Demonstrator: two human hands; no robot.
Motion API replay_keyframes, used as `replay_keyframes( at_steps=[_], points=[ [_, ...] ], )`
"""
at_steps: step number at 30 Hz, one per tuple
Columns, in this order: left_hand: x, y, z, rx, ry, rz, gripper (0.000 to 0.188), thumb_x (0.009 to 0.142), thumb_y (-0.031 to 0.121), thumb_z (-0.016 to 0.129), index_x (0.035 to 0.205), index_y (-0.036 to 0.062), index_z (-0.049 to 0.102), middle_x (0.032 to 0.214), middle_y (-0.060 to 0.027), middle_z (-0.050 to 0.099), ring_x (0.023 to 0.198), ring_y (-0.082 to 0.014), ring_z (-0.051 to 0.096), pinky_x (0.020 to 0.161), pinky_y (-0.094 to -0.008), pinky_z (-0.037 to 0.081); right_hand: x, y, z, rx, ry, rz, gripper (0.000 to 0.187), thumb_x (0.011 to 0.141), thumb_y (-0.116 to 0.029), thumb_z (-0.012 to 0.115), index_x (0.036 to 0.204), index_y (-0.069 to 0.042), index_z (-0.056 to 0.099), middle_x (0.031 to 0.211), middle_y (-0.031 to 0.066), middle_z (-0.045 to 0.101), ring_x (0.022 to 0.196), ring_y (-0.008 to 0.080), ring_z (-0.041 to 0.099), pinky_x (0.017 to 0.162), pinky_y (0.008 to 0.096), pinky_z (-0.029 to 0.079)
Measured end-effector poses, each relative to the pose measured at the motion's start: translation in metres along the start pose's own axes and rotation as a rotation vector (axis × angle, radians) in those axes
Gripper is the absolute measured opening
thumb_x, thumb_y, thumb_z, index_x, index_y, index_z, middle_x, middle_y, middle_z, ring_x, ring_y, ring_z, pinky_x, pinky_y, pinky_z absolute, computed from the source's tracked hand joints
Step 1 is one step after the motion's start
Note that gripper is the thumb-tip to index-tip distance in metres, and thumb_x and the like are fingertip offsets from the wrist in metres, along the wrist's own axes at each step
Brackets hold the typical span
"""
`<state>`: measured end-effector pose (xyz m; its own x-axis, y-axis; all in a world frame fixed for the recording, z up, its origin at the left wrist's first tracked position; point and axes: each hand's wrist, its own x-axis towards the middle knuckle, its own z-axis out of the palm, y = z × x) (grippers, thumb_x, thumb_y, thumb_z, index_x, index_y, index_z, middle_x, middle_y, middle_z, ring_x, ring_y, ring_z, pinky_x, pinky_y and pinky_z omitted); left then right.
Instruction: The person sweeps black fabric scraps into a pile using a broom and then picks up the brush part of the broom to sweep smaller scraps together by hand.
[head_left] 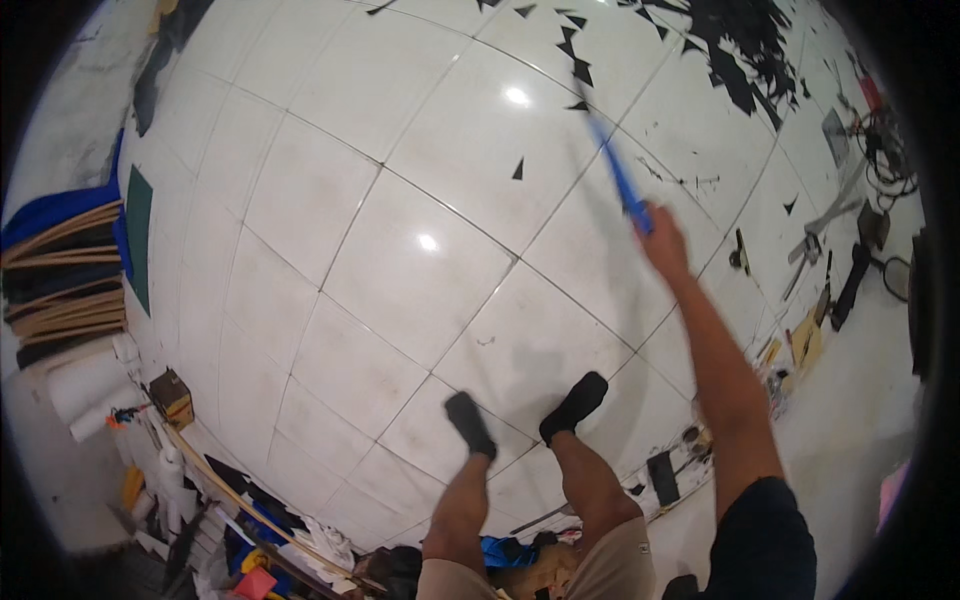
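Note:
My right hand (663, 242) is closed round the near end of a long, thin blue stick (618, 170), blurred by motion. The stick slants away from me over the white tiled floor (440, 220). Its far end fades out beside a short row of small black scraps (582, 72), so I cannot tell what it is tipped with or whether it touches them. One lone black triangular scrap (518, 169) lies left of the stick. My left hand is out of the picture.
A heap of black offcuts (735, 80) lies at the far right. Tools and cables (885, 165) line the right side. Along the left stand stacked brown-and-black sheets (65, 270), white rolls (90, 385) and a small brown box (172, 397). My dark-covered feet (575, 405) are on the tiles.

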<state>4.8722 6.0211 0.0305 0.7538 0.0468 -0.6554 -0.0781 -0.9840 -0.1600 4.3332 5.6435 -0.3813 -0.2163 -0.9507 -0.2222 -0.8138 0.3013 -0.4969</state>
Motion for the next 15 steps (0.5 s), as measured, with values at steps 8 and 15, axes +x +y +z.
replay_keyframes(
  at_steps=[8, 15],
  points=[
    [-0.017, -0.010, 0.063, -0.344, -0.303, -0.041, 0.042, 0.090, 0.029, 0.049, 0.122, 0.0028, 0.045, 0.073, -0.0061, 0.055, 0.052, -0.0133, 0.041, 0.049, -0.0297, 0.036, -0.114, -0.186, 0.181, 0.327, -0.650, -0.433, 0.018, 0.080, -0.016, 0.050, 0.091, -0.002, 0.054, 0.096, 0.0169, 0.056, 0.095, 0.0318, 0.054, 0.082, 0.0433, 0.045],
    [0.012, -0.003, 0.084, -0.351, -0.231, -0.022, 0.020, 0.089, 0.018, 0.052, 0.099, 0.0004, 0.055, 0.068, -0.0023, 0.051, 0.052, -0.0105, 0.040, 0.046, -0.0299, 0.035, 0.158, -0.058, 0.120, -0.589, -0.402, -0.508, 0.023, 0.079, -0.021, 0.052, 0.092, -0.002, 0.058, 0.093, 0.0183, 0.057, 0.090, 0.0322, 0.056, 0.076, 0.0420, 0.046]
  ],
)
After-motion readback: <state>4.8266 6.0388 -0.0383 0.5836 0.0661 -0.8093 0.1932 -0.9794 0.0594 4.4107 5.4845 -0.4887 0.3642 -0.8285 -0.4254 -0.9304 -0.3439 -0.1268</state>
